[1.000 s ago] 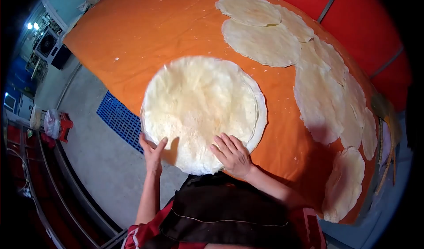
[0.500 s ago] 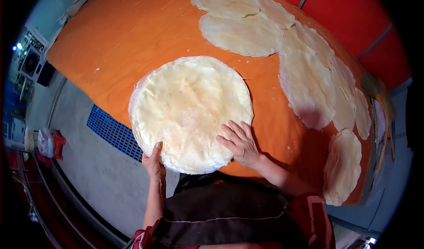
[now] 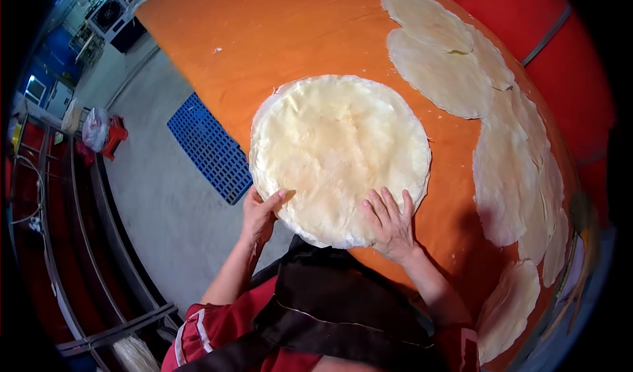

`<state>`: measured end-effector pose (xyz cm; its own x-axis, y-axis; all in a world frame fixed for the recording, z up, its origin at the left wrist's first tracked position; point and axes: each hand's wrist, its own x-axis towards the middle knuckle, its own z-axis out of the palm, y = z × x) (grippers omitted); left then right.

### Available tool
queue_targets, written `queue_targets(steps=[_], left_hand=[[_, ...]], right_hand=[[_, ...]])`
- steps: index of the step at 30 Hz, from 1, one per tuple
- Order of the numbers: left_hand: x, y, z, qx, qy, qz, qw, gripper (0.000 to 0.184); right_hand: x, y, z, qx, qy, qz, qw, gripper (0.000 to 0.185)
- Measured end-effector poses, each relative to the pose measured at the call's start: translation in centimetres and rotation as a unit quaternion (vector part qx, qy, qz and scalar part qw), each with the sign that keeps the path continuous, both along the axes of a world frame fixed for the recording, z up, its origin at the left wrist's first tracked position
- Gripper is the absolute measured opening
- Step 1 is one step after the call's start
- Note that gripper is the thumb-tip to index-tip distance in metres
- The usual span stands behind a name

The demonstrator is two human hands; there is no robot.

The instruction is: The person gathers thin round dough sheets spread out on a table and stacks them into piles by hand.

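Observation:
A big pale, round stack of thin flatbreads (image 3: 336, 141) lies at the near edge of the orange-covered table, partly overhanging it. My left hand (image 3: 262, 217) grips its lower left rim, thumb on top and the other fingers hidden beneath. Flat on the lower right part of the top sheet rests my right hand (image 3: 392, 227), fingers stretched out and slightly spread. Toward the right, several thin flatbread sheets (image 3: 435, 75) overlap on the orange cloth. Another folded or layered sheet (image 3: 511, 309) lies near the right edge, beside my right forearm.
The orange cloth (image 3: 283, 29) carries a few white crumbs. A blue plastic grid mat (image 3: 204, 148) lies on the grey floor at left, with a red stool (image 3: 115, 138) and metal rails (image 3: 109, 233) beyond. Sticks or a broom (image 3: 580, 266) stand at the right edge.
The view has turned left, so the table and sheets appear farther right. Both hands keep their places on the flatbread stack, with the right hand still flat on top.

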<state>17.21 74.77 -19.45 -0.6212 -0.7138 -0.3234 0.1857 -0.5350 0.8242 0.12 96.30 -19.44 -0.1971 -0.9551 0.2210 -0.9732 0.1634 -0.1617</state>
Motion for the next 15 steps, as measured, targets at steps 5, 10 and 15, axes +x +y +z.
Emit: queue_targets(steps=[5, 10, 15], left_hand=[[1.0, -0.6, 0.8, 0.063, 0.113, -0.053, 0.99, 0.047], [1.4, -1.5, 0.4, 0.06, 0.168, -0.14, 0.974, 0.056], [0.1, -1.3, 1.2, 0.017, 0.162, -0.123, 0.979, 0.063]], right_hand=[[0.9, -0.7, 3.0, 0.078, -0.063, 0.0, 0.995, 0.107], [3.3, -5.6, 6.6, -0.006, -0.218, 0.069, 0.974, 0.105], [4.2, -8.3, 6.4, -0.045, -0.318, -0.01, 0.947, 0.082]])
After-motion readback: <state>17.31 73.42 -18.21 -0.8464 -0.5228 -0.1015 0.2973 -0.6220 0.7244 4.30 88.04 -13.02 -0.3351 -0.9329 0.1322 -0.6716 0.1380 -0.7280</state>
